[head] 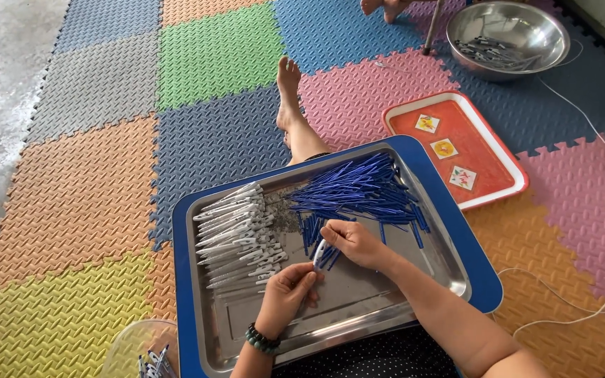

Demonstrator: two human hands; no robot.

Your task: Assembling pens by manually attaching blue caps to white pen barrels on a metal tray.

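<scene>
A steel tray with a blue rim (456,231) rests on my lap. Its left side holds a row of white pen barrels (236,234), its upper middle a heap of thin blue refills (358,185), and short blue caps (313,231) lie between. My left hand (285,294) and my right hand (355,243) meet above the tray's middle, together pinching a white pen barrel (320,252) with blue pieces at its lower end.
An orange tray with a white rim (488,150) lies on the foam floor mats at the right. A steel bowl (509,35) with pen parts sits at the back right. White cables (596,308) run at the right; a clear container (138,346) with pens stands bottom left.
</scene>
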